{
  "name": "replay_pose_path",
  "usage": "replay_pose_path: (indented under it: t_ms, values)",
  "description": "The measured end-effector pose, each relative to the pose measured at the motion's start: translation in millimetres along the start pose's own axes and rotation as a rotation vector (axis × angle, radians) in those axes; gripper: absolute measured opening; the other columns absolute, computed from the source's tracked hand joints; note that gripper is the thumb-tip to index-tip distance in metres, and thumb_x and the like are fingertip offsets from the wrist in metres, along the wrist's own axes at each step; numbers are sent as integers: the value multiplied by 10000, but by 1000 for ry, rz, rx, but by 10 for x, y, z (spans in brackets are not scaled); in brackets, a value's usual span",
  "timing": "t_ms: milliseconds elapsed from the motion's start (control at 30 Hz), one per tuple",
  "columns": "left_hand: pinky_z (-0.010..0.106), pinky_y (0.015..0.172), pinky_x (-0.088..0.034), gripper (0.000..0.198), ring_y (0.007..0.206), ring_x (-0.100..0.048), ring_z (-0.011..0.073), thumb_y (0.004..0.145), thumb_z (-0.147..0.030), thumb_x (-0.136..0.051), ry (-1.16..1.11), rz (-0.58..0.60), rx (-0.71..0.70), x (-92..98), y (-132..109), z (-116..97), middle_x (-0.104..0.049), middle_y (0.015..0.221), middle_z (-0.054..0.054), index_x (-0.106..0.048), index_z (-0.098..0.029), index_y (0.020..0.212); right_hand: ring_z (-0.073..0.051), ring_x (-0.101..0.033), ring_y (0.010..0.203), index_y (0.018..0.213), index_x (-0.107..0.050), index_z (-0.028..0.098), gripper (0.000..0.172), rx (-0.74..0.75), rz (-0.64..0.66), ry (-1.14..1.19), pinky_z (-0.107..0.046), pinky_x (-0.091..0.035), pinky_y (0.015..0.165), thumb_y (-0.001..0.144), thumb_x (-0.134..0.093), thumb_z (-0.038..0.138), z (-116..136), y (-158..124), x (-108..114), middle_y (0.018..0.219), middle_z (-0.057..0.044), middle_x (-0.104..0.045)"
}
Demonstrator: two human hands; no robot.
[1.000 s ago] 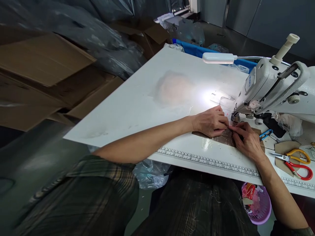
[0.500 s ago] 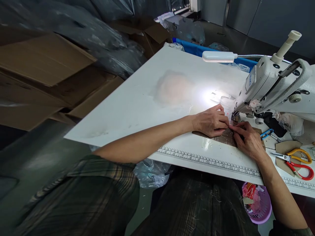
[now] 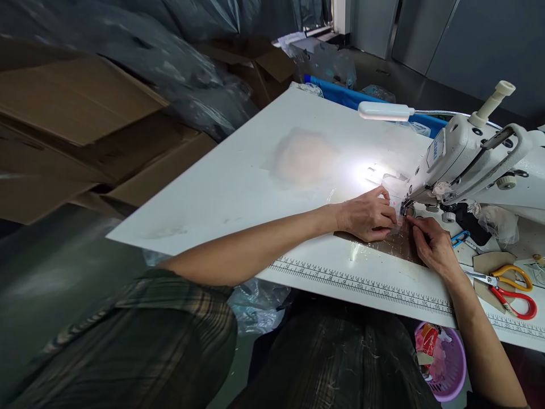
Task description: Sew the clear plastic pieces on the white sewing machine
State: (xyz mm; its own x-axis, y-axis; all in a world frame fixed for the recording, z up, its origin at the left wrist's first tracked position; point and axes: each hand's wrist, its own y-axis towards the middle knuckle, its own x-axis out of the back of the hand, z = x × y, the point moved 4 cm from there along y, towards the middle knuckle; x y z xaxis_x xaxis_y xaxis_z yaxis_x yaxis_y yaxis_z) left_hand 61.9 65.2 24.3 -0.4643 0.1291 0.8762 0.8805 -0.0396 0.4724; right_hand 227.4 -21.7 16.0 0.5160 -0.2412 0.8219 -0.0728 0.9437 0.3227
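A white sewing machine (image 3: 451, 153) stands at the right of the table, its presser foot low over a small sheer white piece of fabric (image 3: 395, 201) with pinkish marks. My left hand (image 3: 370, 215) has its fingers curled onto this fabric, just left of the foot. Close in front of the needle, my right hand (image 3: 433, 241) is closed in a pinch; whatever is between its fingertips is too small to make out. Under both hands lies a shiny brown sheet (image 3: 395, 250). The needle tip is hidden.
Scissors (image 3: 506, 284) with orange and red handles lie right of my right hand, near a blue clip-like tool (image 3: 460, 238). A lamp (image 3: 385, 111) hangs over the table (image 3: 221, 199). Cardboard boxes (image 3: 85, 102) stand left. A purple basket (image 3: 455, 369) sits below the front edge.
My right hand has moved slightly right, away from my left fingers, leaving a small gap between the hands. My left hand stays on the fabric. The view has shifted a little.
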Motion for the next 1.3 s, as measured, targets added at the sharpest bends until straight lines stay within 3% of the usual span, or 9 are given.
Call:
replay_pose_path:
  t_ms: [200, 433, 667, 900, 1300]
  values:
    - [403, 971, -349, 202, 772, -651, 144, 872, -192, -524, 50, -54, -20, -6, 3, -17, -758, 919, -8, -711, -230, 807, -183, -643, 894, 1211, -702, 290, 360, 32, 74, -149, -315, -562, 753, 956, -448, 303, 60, -47, -44, 1058, -78, -619]
    - [429, 1009, -340, 187, 764, -644, 153, 855, -234, -540, 72, -40, 2, -2, 5, -21, -746, 861, -7, -702, -231, 762, -163, -629, 828, 1195, -709, 292, 354, 59, 92, -250, -281, -553, 662, 965, -440, 292, 102, -47, -43, 1047, -76, -601]
    - [473, 1055, -313, 167, 806, -655, 168, 857, -260, -561, 17, -12, 61, 1, 5, 2, -753, 927, -8, -726, -257, 829, -166, -631, 786, 1205, -696, 262, 357, 75, 108, -327, -260, -513, 580, 965, -435, 297, 146, -32, -49, 1049, -92, -593]
    - [478, 1074, -301, 203, 776, -628, 180, 860, -312, -540, 89, 30, 95, -9, 2, 29, -740, 900, 18, -727, -236, 867, -144, -585, 674, 1252, -661, 260, 381, -9, 110, -432, -229, -386, 465, 957, -422, 291, 188, 12, -78, 1029, -98, -593]
    - [534, 1079, -284, 247, 810, -621, 211, 869, -374, -545, 173, 78, 159, -25, 26, 50, -728, 1012, 47, -721, -211, 928, -149, -577, 653, 1254, -640, 239, 365, -17, 151, -524, -228, -320, 447, 950, -442, 282, 246, 13, -80, 1046, -116, -603]
